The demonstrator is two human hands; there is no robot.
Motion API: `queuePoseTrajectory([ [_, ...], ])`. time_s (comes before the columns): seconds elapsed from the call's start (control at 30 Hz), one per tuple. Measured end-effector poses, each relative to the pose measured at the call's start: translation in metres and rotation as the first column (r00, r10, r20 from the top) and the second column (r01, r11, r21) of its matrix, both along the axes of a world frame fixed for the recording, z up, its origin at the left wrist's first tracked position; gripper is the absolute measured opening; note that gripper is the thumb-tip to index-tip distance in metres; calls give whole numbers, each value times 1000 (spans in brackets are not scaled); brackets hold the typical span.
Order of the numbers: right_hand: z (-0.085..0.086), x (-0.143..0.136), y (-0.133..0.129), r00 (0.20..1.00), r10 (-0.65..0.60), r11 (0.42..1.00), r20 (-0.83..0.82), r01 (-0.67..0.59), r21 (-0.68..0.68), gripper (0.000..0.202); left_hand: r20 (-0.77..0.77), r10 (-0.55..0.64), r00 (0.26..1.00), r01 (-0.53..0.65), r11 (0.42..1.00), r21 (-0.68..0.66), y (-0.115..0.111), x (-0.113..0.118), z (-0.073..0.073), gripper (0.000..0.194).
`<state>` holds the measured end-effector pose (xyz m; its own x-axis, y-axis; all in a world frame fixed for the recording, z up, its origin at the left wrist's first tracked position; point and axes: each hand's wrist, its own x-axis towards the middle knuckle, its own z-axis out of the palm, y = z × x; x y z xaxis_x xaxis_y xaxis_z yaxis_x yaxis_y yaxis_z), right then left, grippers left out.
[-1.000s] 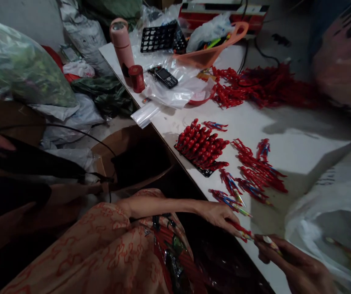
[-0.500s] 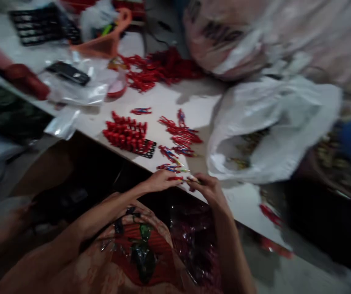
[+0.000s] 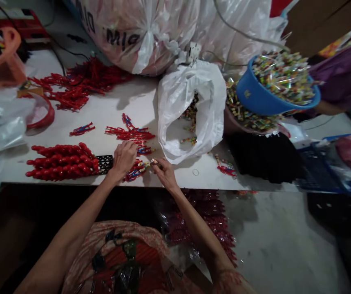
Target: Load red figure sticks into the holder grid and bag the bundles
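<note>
My left hand (image 3: 124,158) is over the white table at the pile of red and blue figures (image 3: 135,136); its fingers point down among them and their tips are hidden. My right hand (image 3: 164,173) pinches a small whitish piece (image 3: 154,161) between thumb and fingers. Just left of that piece lie more figures (image 3: 135,171) with yellowish ends, near the table edge. Rows of glossy red figures (image 3: 61,161) stand in a black grid tray (image 3: 105,164) left of my left hand. One single figure (image 3: 82,129) lies behind the rows.
An open white bag (image 3: 175,118) with small colourful pieces stands behind my right hand. Further right is a blue bucket (image 3: 255,96) full of wrapped pieces, with a person's purple sleeve (image 3: 343,73) beyond. Red strands (image 3: 92,77) and an orange basket (image 3: 5,69) are back left.
The view has swung to the right, bringing in the blue bucket and the purple sleeve. My left hand has moved away from my right hand, back to the figure pile.
</note>
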<state>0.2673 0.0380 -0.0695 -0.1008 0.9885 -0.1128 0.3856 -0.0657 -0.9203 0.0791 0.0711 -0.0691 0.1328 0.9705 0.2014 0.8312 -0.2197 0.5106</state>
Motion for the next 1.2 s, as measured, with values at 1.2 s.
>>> queuePoseTrajectory([
  [1.2, 50, 4, 30, 736, 173, 868, -654, -428, -253, 22, 861, 320, 396, 524, 691, -498, -44, 6, 35, 53],
])
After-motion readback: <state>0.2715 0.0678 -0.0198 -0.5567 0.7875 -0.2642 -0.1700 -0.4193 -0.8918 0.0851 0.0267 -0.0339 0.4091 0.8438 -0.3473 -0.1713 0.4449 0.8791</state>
